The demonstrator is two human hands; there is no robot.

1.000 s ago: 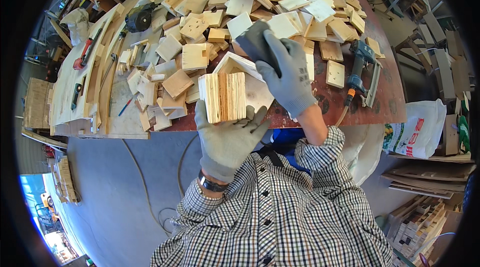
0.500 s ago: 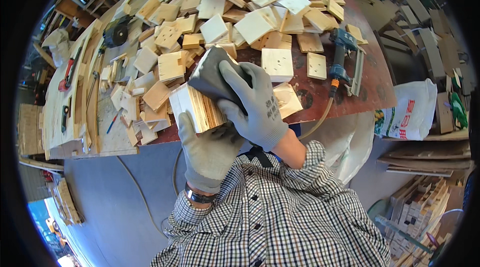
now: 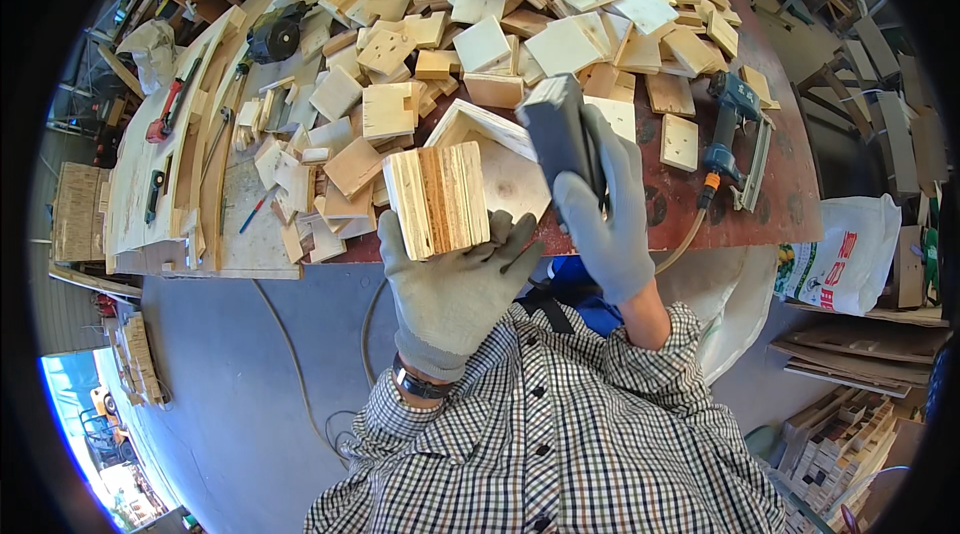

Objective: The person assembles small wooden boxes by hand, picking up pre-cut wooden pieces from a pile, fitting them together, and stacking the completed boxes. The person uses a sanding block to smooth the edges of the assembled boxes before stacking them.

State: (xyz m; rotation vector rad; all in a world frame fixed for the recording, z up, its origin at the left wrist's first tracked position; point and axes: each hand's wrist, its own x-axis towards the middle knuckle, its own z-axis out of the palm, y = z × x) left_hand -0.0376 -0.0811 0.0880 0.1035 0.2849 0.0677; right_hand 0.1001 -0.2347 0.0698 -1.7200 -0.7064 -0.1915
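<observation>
In my gloved left hand (image 3: 455,289) rests a wooden block (image 3: 437,199) with layered, plywood-like edges facing me; my fingers support it from below and at its left side. My gloved right hand (image 3: 612,224) grips a dark grey sanding block (image 3: 558,139), held upright to the right of the wood and apart from it. Between the two shows a pale wooden piece with a raised, angled rim (image 3: 515,184); whether it touches the held block I cannot tell. Parts of my right fingers are hidden behind the sanding block.
A large heap of square wooden pieces (image 3: 560,46) covers the far part of the red-brown table (image 3: 785,204). At the right lies a teal pneumatic nailer (image 3: 728,129) with its hose. Long boards, a black power tool (image 3: 275,37) and a red-handled tool (image 3: 165,114) lie at the left.
My right hand has lifted the sanding block off the wooden block and moved it right. My left hand has tilted the wood so its layered side faces me more. The view has shifted slightly.
</observation>
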